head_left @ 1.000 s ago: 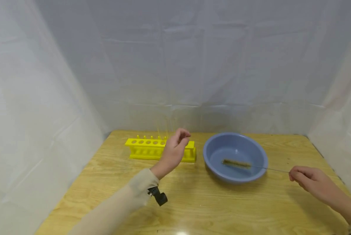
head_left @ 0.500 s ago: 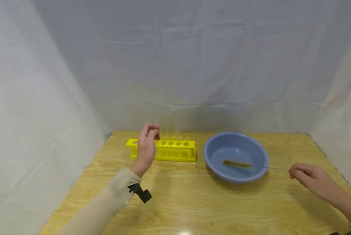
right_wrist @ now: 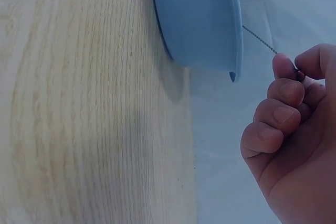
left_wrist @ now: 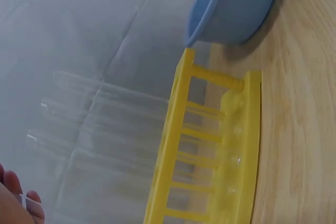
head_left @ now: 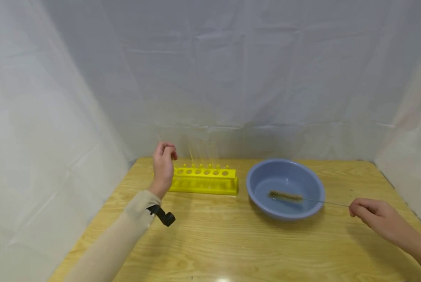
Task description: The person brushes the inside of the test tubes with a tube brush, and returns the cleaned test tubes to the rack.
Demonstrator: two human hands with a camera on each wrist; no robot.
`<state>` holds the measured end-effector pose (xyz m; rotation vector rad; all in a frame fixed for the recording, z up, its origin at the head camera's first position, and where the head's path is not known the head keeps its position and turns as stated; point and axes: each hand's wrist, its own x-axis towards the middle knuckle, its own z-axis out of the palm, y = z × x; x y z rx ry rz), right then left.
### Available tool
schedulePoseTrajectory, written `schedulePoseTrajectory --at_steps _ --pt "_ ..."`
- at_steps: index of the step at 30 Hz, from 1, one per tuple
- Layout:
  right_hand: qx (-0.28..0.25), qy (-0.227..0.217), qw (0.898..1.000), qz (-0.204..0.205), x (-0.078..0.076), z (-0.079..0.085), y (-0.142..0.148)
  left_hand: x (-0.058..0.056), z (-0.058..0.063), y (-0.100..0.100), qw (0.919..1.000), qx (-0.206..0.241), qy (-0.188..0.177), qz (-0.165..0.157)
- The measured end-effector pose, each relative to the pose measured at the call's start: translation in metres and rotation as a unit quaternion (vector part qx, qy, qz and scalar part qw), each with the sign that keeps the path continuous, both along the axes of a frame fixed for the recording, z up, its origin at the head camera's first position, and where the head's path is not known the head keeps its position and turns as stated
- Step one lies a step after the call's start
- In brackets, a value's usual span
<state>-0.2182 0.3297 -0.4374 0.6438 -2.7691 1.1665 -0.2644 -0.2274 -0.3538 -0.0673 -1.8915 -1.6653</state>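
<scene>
At the left end of a yellow test tube rack (head_left: 203, 186), my left hand (head_left: 163, 166) pinches a clear test tube (head_left: 158, 137) that is hard to make out. In the left wrist view its fingertips (left_wrist: 34, 205) close on a glass edge. Several clear test tubes (left_wrist: 110, 124) stand in the rack. On the right, my right hand (head_left: 376, 217) pinches the thin twisted-wire handle of a test tube brush (head_left: 286, 196). Its bristle head lies inside the blue basin (head_left: 284, 215), and the wire crosses the basin's rim. In the right wrist view, thumb and forefinger (right_wrist: 285, 67) hold the wire's end.
The rack and basin stand side by side toward the back of a wooden table (head_left: 210, 239). Pale sheeting (head_left: 217, 78) hangs behind and along both sides. A black wrist strap (head_left: 162, 215) sits on the left sleeve.
My left hand has moved left along the rack, from its right half to its left end, uncovering the holes on the right. The right hand and brush have stayed nearly still.
</scene>
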Motion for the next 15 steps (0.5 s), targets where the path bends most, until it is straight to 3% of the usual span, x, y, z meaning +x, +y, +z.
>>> schedulePoseTrajectory --at_steps 15 --pt "0.005 -0.019 1.000 -0.003 0.000 0.000 -0.001 -0.026 0.000 -0.010 0.9989 0.018 -0.018 0.040"
